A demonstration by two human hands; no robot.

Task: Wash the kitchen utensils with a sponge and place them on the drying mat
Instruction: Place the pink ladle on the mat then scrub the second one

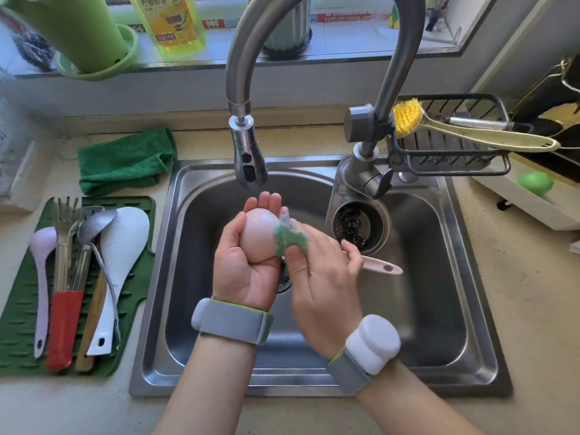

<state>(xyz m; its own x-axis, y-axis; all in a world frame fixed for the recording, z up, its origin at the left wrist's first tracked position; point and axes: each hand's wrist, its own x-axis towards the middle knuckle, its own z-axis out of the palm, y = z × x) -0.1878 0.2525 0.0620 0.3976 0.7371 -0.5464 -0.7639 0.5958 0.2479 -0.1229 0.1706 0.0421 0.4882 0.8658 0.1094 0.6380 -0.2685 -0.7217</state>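
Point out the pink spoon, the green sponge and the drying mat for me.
pink spoon [259, 235], head view, on the rounded back of its bowl.
green sponge [290, 236], head view, on its middle.
drying mat [138, 277], head view, on a bare stretch near its right edge.

A pale pink spoon [260, 237] was seen beside a green sponge [290, 237]. The drying mat [28, 350], at nine o'clock, was dark green with a ridged pattern. On it a lilac spoon [42, 277], a red handle [64, 328] and a white dimpled rice paddle [120, 262] were seen. A yellow-bristled brush [408, 117] was noted at two o'clock, and a green cloth [125, 161] at ten o'clock.
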